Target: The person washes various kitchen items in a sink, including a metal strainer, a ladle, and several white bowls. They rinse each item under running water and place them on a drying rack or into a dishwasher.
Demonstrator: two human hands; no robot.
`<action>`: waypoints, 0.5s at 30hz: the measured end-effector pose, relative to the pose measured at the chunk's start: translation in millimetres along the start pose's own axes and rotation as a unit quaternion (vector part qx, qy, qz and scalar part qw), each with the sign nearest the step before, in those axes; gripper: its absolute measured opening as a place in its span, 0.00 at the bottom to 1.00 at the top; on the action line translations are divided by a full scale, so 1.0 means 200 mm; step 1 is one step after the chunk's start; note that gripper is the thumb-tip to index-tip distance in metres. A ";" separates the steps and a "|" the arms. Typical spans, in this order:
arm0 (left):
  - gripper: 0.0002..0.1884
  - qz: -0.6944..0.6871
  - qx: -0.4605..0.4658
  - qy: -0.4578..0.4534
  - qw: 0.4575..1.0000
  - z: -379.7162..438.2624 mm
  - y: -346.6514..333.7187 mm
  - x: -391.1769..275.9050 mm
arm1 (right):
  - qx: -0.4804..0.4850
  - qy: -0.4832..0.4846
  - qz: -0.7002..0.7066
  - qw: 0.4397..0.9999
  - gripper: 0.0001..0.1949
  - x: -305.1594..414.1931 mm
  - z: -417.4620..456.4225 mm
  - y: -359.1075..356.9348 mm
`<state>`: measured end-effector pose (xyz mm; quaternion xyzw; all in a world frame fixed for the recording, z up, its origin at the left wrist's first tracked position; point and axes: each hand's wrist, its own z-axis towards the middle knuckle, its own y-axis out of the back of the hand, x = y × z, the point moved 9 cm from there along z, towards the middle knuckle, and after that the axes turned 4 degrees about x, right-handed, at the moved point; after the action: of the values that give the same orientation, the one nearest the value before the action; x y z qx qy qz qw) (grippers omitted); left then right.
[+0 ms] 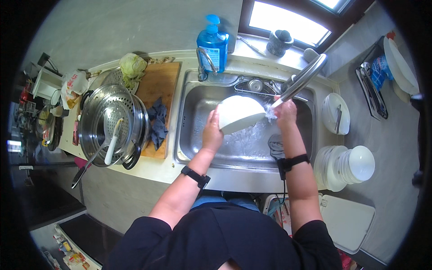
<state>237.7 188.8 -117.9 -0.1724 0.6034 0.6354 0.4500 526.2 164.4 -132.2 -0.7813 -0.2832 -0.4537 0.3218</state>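
My left hand (212,131) grips a large white bowl (240,113) by its left rim, tilted over the stainless steel sink (216,158). At the tip of the curved faucet (305,79), my right hand (286,111) is beside running water; its fingers are partly hidden behind the spout, so its hold is unclear. Water splashes between the bowl's right edge and that hand. A grey cloth (276,145) lies in the sink near my right forearm. Behind the bowl, a wire rack (240,88) with a round metal strainer sits at the sink's back edge.
Left of the sink are a wooden cutting board (168,77), a dark cloth (158,125), a cabbage (132,65) and a steamer pot (91,148) holding utensils. Blue soap bottle (221,40) stands behind. On the right are stacked white dishes (361,165) and a bowl with chopsticks (329,108).
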 end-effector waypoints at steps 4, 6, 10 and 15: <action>0.32 -0.009 0.048 -0.042 0.998 0.08 -0.15 -0.15 | -0.061 -0.030 -0.032 0.997 0.35 0.01 0.08 0.38; 0.35 -0.017 0.085 -0.051 0.995 0.14 -0.20 -0.26 | -0.091 -0.025 -0.053 0.994 0.41 0.05 0.11 0.50; 0.35 0.036 0.095 -0.112 0.988 0.26 -0.29 -0.43 | -0.096 -0.026 0.009 0.995 0.43 0.07 0.24 0.66; 0.33 0.097 0.095 -0.175 0.975 0.33 -0.37 -0.58 | -0.085 -0.008 0.123 0.989 0.43 0.14 0.32 0.56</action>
<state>378.9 198.2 -60.7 0.0443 0.5863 0.6362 0.4995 654.7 146.4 -159.1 -0.8383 -0.1480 -0.4270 0.3048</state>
